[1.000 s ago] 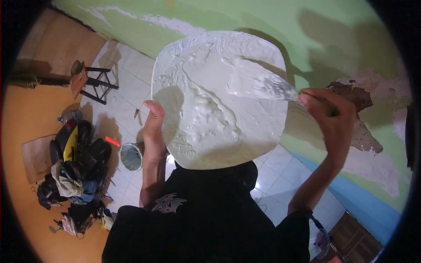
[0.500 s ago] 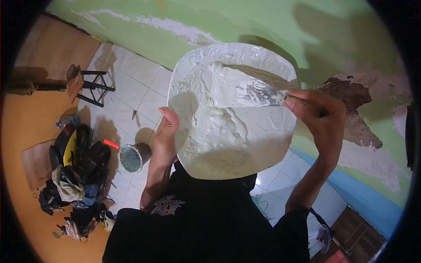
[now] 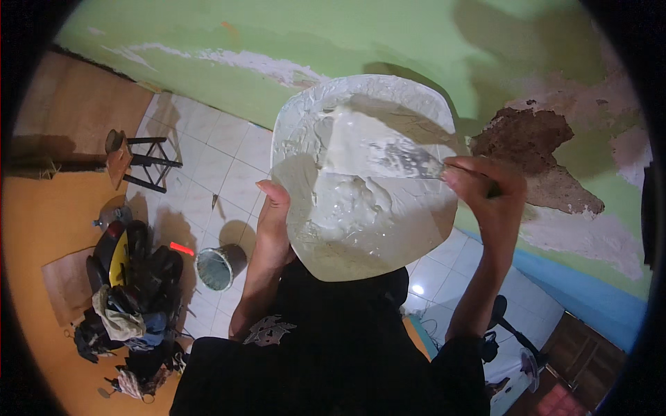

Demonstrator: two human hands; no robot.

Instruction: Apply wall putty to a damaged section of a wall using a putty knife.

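Observation:
A white, rounded board (image 3: 409,239), smeared with wet white putty (image 3: 350,201), is held out in front of my chest. My left hand (image 3: 275,218) grips its left edge, thumb up along the rim; the other fingers are hidden beneath. In my right hand (image 3: 489,191), the fingers pinch a putty knife (image 3: 406,158) close to its blade. That wide blade lies over the board with its edge toward the left, coated in putty. A thick heap of putty sits just below the blade.
Ahead is a green wall (image 3: 388,35) with a brown bare patch (image 3: 531,152) at the right. A bucket (image 3: 216,269) and a small stool (image 3: 142,159) stand on the tiled floor at left, near a motorcycle (image 3: 132,263) with cloths on it.
My right hand and the putty knife have shifted left and slightly down across the board. The board's outline also sits a little further left, and the whole view has shifted slightly.

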